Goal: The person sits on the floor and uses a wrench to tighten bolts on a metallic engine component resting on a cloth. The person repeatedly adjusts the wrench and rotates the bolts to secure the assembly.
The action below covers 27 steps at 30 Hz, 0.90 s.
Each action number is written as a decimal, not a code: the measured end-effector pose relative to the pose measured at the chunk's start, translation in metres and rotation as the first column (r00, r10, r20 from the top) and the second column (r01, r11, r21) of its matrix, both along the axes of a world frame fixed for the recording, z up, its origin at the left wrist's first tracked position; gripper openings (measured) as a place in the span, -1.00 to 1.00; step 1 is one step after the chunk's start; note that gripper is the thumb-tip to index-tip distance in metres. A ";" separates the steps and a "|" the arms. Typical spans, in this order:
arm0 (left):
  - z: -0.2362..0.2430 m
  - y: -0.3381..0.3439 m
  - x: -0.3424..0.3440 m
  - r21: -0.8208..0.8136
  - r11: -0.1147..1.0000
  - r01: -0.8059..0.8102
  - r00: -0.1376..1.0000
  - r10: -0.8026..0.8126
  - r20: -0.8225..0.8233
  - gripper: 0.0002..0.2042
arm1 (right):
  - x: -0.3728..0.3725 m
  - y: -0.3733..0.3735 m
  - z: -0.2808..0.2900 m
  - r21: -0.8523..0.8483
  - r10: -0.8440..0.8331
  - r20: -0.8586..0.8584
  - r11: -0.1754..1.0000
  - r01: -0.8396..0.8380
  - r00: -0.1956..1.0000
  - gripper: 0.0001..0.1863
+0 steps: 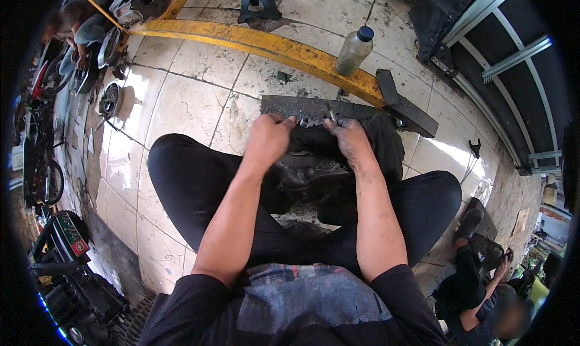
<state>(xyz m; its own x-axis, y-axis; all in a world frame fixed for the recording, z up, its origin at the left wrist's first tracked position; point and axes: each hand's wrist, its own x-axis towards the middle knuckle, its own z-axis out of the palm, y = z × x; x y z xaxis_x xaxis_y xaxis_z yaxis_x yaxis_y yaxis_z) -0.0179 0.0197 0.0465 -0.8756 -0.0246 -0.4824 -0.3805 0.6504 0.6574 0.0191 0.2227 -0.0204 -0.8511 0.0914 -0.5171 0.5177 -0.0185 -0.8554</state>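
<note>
Before my crossed legs lies a bulky black piece (311, 169) with a creased, moulded-looking surface; its kind is unclear. At its far left edge is my left hand (270, 135), closed with thumb and fingers pressed together, and what it pinches is hidden. My right hand (350, 137) is closed at the far right edge around a thin, light-tipped tool (330, 111) that points away from me. Just beyond both hands is a dark flat slab (278, 105) strewn with small dark crumbs and bits.
A worn yellow metal beam (241, 41) crosses the tiled floor ahead. Beside it stands a blue-capped plastic bottle (354, 51). A dark metal bar (414, 116) lies right. Farther out are a blue stand (258, 4), a black-panelled metal frame (501, 74) and two other people.
</note>
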 end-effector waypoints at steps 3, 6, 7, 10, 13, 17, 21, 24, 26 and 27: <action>-0.015 -0.031 -0.012 0.325 0.914 -0.243 0.964 0.190 0.187 -0.63 | -0.002 -0.021 0.009 0.385 0.234 0.004 0.897 -0.218 0.972 -0.58; -0.008 0.006 0.018 -0.015 1.000 -0.016 0.999 0.015 -0.044 -0.62 | -0.006 -0.004 -0.007 0.318 0.000 -0.052 0.948 0.017 0.999 -0.60; 0.000 0.018 0.021 -0.110 0.992 0.067 0.995 -0.074 -0.064 -0.61 | -0.011 0.008 -0.019 0.113 -0.031 -0.001 0.993 0.031 1.000 -0.55; -0.022 -0.008 0.014 0.144 0.987 -0.077 0.997 0.074 0.026 -0.60 | -0.008 -0.011 -0.017 0.366 0.035 -0.042 0.930 -0.017 0.998 -0.56; -0.021 -0.015 0.016 0.168 0.970 -0.174 0.984 0.165 0.065 -0.60 | -0.009 -0.021 0.004 0.415 0.113 -0.043 0.906 -0.085 0.993 -0.55; -0.003 0.019 0.047 -0.078 0.996 0.044 0.992 -0.053 -0.114 -0.60 | -0.024 -0.004 -0.029 0.268 -0.039 -0.039 0.962 0.049 0.998 -0.54; -0.012 -0.019 0.031 0.111 0.987 -0.113 0.989 0.101 0.111 -0.63 | -0.021 -0.027 -0.001 0.463 0.156 -0.051 0.879 -0.115 0.986 -0.52; -0.002 0.017 0.060 0.081 0.996 -0.031 0.969 0.050 -0.241 -0.64 | -0.028 -0.007 -0.008 0.347 0.042 0.003 0.937 -0.040 0.999 -0.55; 0.008 0.030 0.065 0.053 0.996 0.075 0.991 -0.069 -0.114 -0.64 | -0.031 0.005 -0.009 0.067 0.013 -0.093 0.998 -0.007 0.996 -0.60; 0.007 0.029 0.063 0.065 0.997 0.031 0.994 -0.024 -0.104 -0.64 | -0.032 0.005 -0.010 0.110 0.029 -0.080 0.994 -0.020 0.996 -0.59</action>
<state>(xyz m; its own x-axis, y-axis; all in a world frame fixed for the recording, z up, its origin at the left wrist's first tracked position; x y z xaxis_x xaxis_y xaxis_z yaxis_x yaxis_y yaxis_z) 0.0450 0.0484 0.0538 -0.9207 0.0295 -0.3892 -0.2908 0.6130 0.7346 -0.0128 0.2280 -0.0305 -0.8924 0.1223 -0.4343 0.4457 0.0891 -0.8908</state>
